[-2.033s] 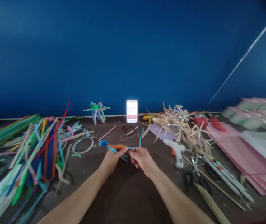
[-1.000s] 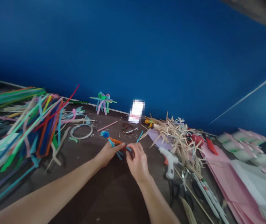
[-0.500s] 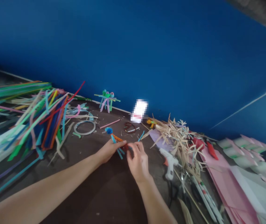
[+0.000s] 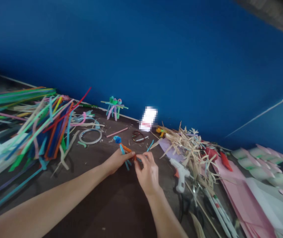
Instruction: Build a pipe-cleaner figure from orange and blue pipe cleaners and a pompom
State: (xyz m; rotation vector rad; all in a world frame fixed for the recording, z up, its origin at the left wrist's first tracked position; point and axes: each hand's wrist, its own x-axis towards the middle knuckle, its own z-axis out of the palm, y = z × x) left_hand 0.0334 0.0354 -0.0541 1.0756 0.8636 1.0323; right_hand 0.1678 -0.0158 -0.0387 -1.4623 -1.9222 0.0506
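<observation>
A pipe-cleaner figure [image 4: 125,151] with a blue pompom head and orange body sits between a person's two hands, just above the dark surface [image 4: 101,208], tilted across the frame as the head camera leans. The left hand [image 4: 116,162] holds it near the orange body, its left fingers [image 4: 129,154] closed on the figure, with short blue legs hanging below. The right hand [image 4: 147,173] comes in just beside it, its right fingers [image 4: 143,158] pinched almost shut on the end of a blue strand [image 4: 138,159]. The fingertips hide the join, so how the strand meets the orange body cannot be made out. Whether a blue stub [image 4: 150,145] past the right hand belongs to that strand is also unclear. A finished figure [image 4: 114,106] stands farther back by the blue wall [image 4: 141,49], while a heap of pipe cleaners [image 4: 49,124] lies to the left. A white glue gun [image 4: 181,173] and dry straw [image 4: 191,147] lie to the right, and a pixelated card [image 4: 148,118] is unreadable
</observation>
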